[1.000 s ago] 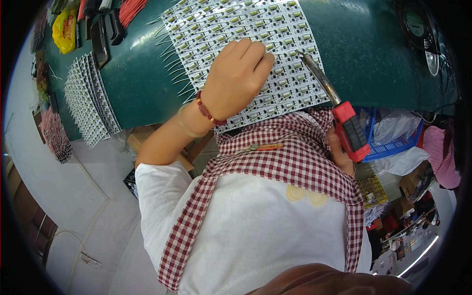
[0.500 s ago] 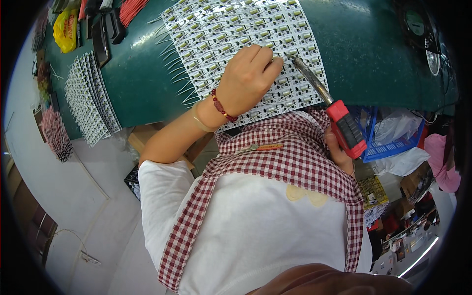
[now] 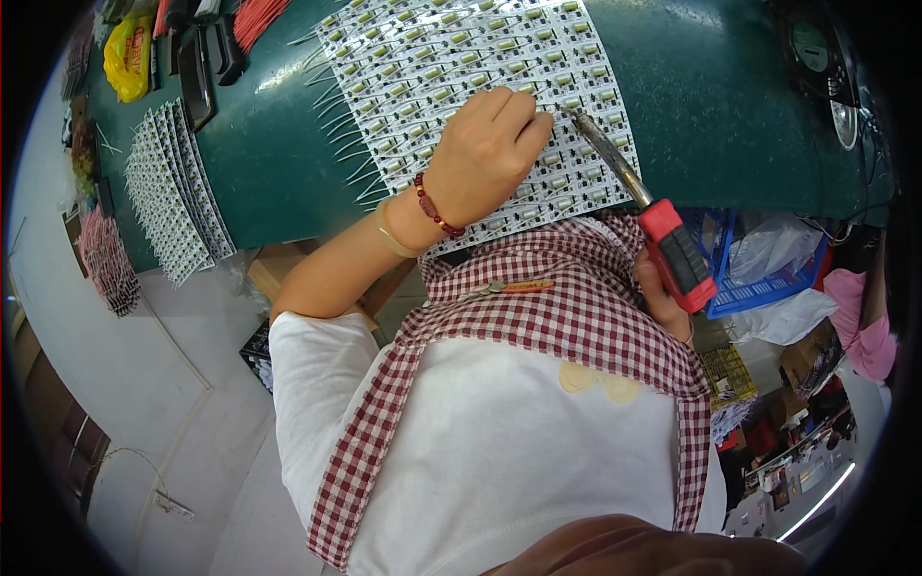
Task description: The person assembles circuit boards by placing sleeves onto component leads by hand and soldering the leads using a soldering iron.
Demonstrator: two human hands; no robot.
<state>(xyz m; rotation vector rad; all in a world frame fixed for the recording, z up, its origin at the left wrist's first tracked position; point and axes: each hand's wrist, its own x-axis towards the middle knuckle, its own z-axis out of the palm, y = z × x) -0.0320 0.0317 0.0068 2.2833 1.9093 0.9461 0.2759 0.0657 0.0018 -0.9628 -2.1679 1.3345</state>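
Observation:
A large sheet of small white circuit boards (image 3: 423, 96) lies on the green table, each board carrying a yellowish component, with thin white wires sticking out along its left edge. My left hand (image 3: 488, 144) rests over the sheet's middle, fingers closed in a pinch; whatever is between the fingertips is hidden. In my right hand (image 3: 658, 296), near the table's front edge, is a soldering iron (image 3: 680, 254) with a red and black handle. Its metal shaft slants up and left, and the tip is at the boards just right of my left fingertips.
More board sheets (image 3: 178, 192) overlap at the table's left. Behind them are black cases (image 3: 196, 82), a yellow bag (image 3: 128, 58) and red wires (image 3: 257, 19). A dark device (image 3: 816, 48) stands far right. Below the table edge is a blue crate (image 3: 759, 293) with plastic bags.
My hands, the soldering iron and the sheet stay almost exactly in place. At the far right, a pink sleeve has shifted slightly.

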